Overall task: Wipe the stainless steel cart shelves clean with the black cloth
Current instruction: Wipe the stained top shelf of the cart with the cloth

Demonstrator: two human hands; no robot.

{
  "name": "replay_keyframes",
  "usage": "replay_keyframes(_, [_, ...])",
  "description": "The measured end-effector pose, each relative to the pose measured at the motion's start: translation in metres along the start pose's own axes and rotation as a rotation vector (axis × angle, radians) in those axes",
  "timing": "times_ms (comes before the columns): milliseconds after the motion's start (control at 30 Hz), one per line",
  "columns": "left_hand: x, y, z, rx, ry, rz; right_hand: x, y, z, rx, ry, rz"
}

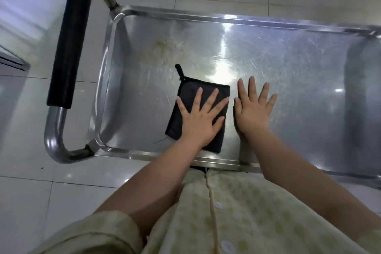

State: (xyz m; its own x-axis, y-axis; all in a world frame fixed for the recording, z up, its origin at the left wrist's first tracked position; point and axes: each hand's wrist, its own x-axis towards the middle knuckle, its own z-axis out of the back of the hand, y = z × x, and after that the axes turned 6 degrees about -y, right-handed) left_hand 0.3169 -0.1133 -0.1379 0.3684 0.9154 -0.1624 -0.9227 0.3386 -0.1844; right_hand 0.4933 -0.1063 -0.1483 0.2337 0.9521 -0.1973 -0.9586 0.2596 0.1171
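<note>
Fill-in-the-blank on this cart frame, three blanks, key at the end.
1. The cloth under the left hand is ____ in colour.
2. The right hand lies flat on the bare shelf and holds ____.
3. The yellowish stain sits toward the cart end that carries the ____.
Missing words: black; nothing; handle.

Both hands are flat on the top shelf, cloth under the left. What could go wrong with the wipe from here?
1. The left hand only presses the black cloth with straight fingers, so the cloth may slip or bunch under a hard stroke.
2. The yellowish residue lies apart from the cloth, toward the handle; short strokes could miss it.
3. The bare right hand rests on the shelf and may leave prints.
</note>
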Motion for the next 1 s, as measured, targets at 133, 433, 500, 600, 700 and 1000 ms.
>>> replay_keyframes(133, [0.021,0.088,0.016,-0.004,-0.022,0.257,0.000,0.005,-0.004,0.010,-0.010,-0.007])
replay_keyframes(433, [0.062,0.199,0.041,0.107,-0.028,0.399,0.007,0.011,-0.010,-0.032,-0.033,-0.027])
replay_keyframes(500, [0.084,0.176,0.040,0.080,-0.030,0.380,0.010,0.015,-0.011,-0.042,-0.024,-0.037])
replay_keyframes(600, [0.125,0.110,0.035,0.072,-0.011,0.177,0.011,0.017,-0.011,-0.044,-0.032,-0.037])
replay_keyframes(700, [0.148,0.032,0.027,0.060,0.014,0.011,0.014,0.015,-0.011,-0.048,-0.039,-0.028])
replay_keyframes(1000, [0.168,0.065,0.034,0.024,-0.011,0.068,0.015,0.012,-0.010,-0.024,-0.048,-0.018])
